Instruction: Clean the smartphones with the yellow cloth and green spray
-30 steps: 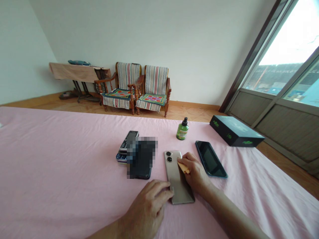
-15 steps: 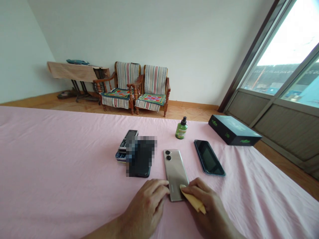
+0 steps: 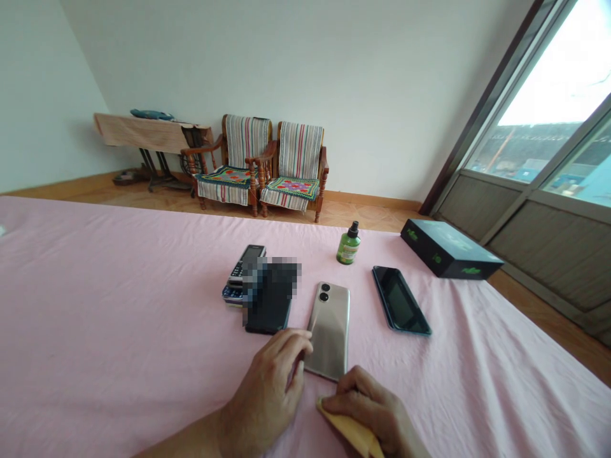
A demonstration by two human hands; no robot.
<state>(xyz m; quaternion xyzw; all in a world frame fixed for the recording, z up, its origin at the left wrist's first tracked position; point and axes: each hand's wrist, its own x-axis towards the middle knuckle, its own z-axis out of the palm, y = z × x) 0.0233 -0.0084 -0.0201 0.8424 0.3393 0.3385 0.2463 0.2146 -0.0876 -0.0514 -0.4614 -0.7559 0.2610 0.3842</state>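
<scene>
A gold smartphone (image 3: 330,334) lies back side up on the pink sheet, its two round camera lenses at the far end. Bent fingers of my left hand (image 3: 270,381) hold it by its left edge, near the close corner. My right hand (image 3: 370,407) pinches a folded yellow cloth (image 3: 351,432) just in front of the phone's near end; knuckles hide part of the cloth. Left of the phone rests a black smartphone (image 3: 270,312), partly blurred out. Beside that is a silver keypad phone (image 3: 245,264) on top of other phones.
To the right lies a dark-screened phone (image 3: 401,302). A green spray bottle (image 3: 349,245) stands behind the gold phone, and a black box (image 3: 449,251) sits near the sheet's right edge. Two wooden armchairs (image 3: 296,156) and a covered sewing-machine table (image 3: 143,133) are by the wall.
The gold phone has turned, its near end swinging left. My right hand has come off its back and moved nearer to me with the cloth. My left hand has shifted slightly left.
</scene>
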